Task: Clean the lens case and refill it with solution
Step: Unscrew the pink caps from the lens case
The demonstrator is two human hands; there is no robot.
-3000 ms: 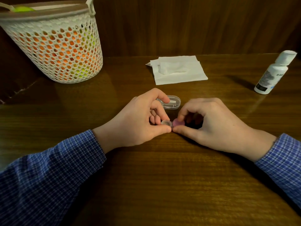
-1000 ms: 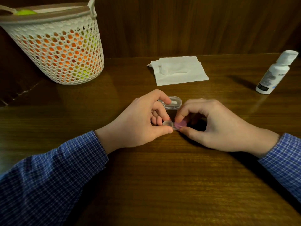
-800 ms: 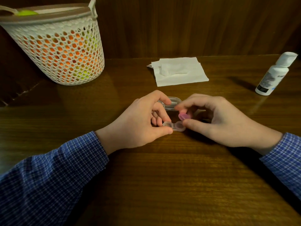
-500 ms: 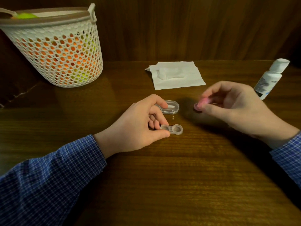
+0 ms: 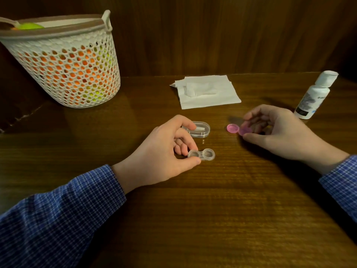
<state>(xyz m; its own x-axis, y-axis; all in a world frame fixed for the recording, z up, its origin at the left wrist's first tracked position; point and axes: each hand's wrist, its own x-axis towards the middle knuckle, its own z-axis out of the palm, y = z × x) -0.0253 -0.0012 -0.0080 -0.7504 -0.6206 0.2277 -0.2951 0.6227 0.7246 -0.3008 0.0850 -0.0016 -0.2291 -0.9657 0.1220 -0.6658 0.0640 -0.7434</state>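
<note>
Clear plastic, the lens case (image 5: pixel 201 154) lies on the wooden bench (image 5: pixel 212 209) with both wells uncapped, its left well pinched between thumb and fingers of the left hand (image 5: pixel 164 151). One pink cap (image 5: pixel 232 128) lies on the bench to the right; a second pink cap (image 5: pixel 245 130) just beside it is pinched by the right hand (image 5: pixel 278 130). Behind the case sits a small clear box (image 5: pixel 201 129). Farther back lie white tissues (image 5: pixel 207 92), the solution bottle (image 5: pixel 314 95) at right, a mesh basket (image 5: pixel 63 62) at left.
</note>
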